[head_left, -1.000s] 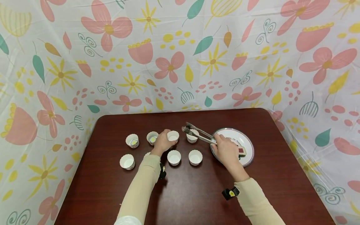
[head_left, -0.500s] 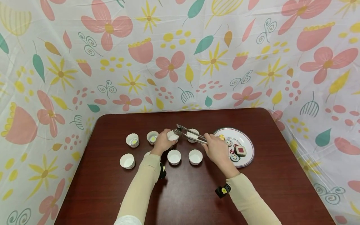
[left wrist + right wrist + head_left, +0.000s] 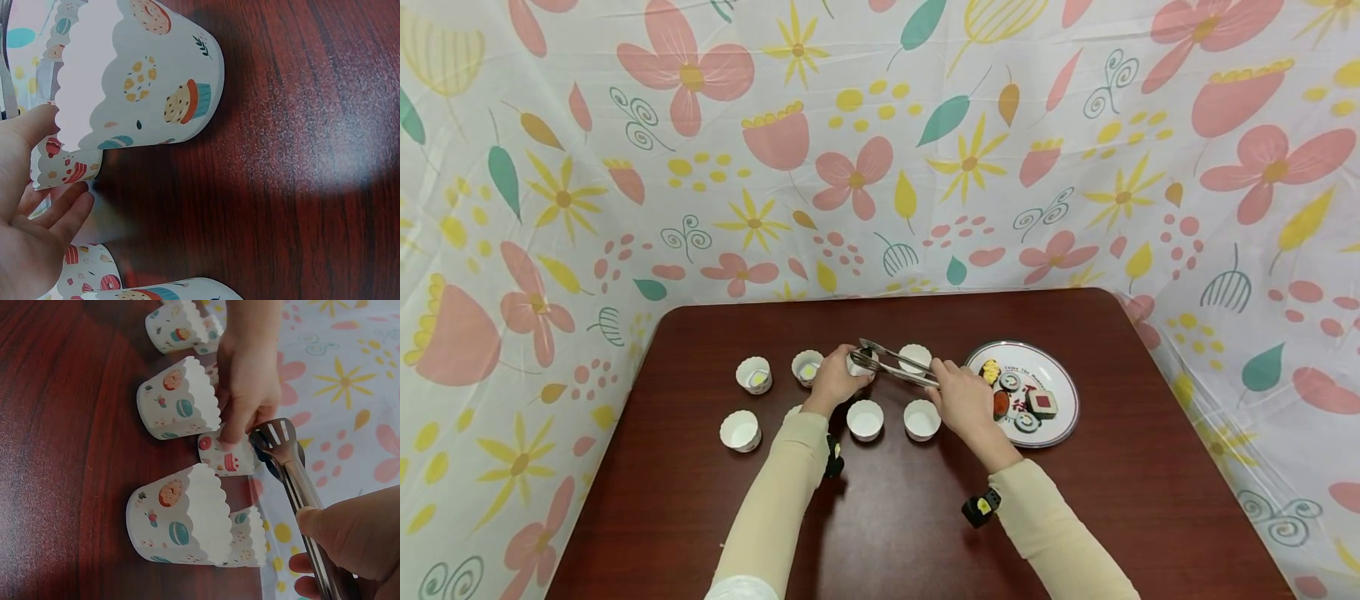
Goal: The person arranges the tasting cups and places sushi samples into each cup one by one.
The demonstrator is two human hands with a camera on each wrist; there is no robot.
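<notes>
Left hand: my left hand (image 3: 833, 382) pinches the held cup (image 3: 215, 456), thumb and fingers around its side.
Held cup: third from the left in the back row, white paper with a scalloped rim and printed sweets.
Right hand: my right hand (image 3: 966, 402) is clamped on the metal tongs (image 3: 904, 374), thumb on one side and fingers curled round the other.
Tong heads: over the mouth of the held cup; a dark piece (image 3: 267, 461) shows by them, too unclear to name, and I cannot tell whether it touches the cup.
Back row: the first cup (image 3: 754, 375) and second cup (image 3: 807, 368) each have something with yellow in it; the fourth cup (image 3: 914, 358) stands just beyond the tongs.
Front row: four more, the left cup (image 3: 741, 432), one mostly hidden by my left sleeve (image 3: 767, 508), then two white cups (image 3: 865, 420) nearer my right arm.
Plate: the round plate (image 3: 1070, 396) sits right of the cups, bearing a square piece (image 3: 1041, 404) with a red centre, two small rolls (image 3: 1027, 422), an orange-red piece (image 3: 1002, 404) and a yellow piece (image 3: 991, 372).
Underneath: a dark reddish worktop (image 3: 895, 517).
Behind: a flower-printed cloth (image 3: 880, 108).
</notes>
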